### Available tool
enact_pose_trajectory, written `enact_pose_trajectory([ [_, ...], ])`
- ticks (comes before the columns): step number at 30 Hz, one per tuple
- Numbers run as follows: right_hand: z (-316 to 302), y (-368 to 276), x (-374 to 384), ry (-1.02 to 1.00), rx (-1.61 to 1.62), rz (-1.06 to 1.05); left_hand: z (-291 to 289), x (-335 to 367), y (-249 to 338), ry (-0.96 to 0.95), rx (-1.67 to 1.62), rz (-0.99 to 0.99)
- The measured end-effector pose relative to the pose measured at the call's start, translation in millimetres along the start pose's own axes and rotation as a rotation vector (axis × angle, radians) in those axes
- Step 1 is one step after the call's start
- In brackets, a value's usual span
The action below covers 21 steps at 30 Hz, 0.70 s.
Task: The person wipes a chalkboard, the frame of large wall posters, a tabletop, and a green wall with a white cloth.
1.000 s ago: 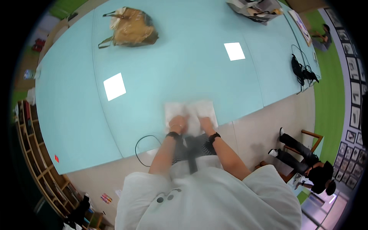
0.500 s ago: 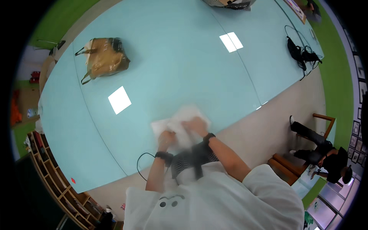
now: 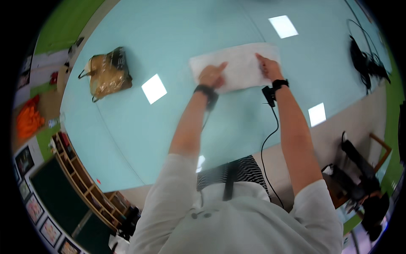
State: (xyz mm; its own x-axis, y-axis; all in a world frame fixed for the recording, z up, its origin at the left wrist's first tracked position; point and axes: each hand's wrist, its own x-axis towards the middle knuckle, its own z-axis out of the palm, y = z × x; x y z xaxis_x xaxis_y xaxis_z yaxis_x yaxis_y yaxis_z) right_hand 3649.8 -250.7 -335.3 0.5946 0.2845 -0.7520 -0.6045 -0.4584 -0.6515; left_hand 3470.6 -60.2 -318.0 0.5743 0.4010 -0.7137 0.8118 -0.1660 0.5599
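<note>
Left hand (image 3: pixel 211 77) sits on the left part of the white cloth (image 3: pixel 242 63), fingers partly curled, one digit pointing right; right hand (image 3: pixel 270 67) is near the right end, one finger out, the rest curled. Can't tell if either grips fabric. Cloth lies flat on the pale blue table (image 3: pixel 237 127), under and between both hands, reaching a bit past them; long axis runs left-right, right end slightly farther out. Right hand is nearer its end. Brown handled bag (image 3: pixel 111 77) stands well left, contents unreadable. Beyond the table, wooden shelf unit (image 3: pixel 88 192): compartments partly filled, items too small to identify.
</note>
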Motion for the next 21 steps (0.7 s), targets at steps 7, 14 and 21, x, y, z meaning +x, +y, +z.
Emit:
enact_pose_trajectory([
  [7,-5.0,-26.8,5.6,0.129,-0.023,0.042,-3.6,16.5,52.3,-0.068,0.013,-0.225],
  [14,-4.9,-31.3,2.3,0.133,0.002,0.040,0.9,8.3,51.2,-0.007,-0.026,-0.145],
  [21,30.6,-9.7,-11.4,0.158,-0.454,-0.272,25.4,-20.2,-19.9,0.191,-0.315,0.047],
])
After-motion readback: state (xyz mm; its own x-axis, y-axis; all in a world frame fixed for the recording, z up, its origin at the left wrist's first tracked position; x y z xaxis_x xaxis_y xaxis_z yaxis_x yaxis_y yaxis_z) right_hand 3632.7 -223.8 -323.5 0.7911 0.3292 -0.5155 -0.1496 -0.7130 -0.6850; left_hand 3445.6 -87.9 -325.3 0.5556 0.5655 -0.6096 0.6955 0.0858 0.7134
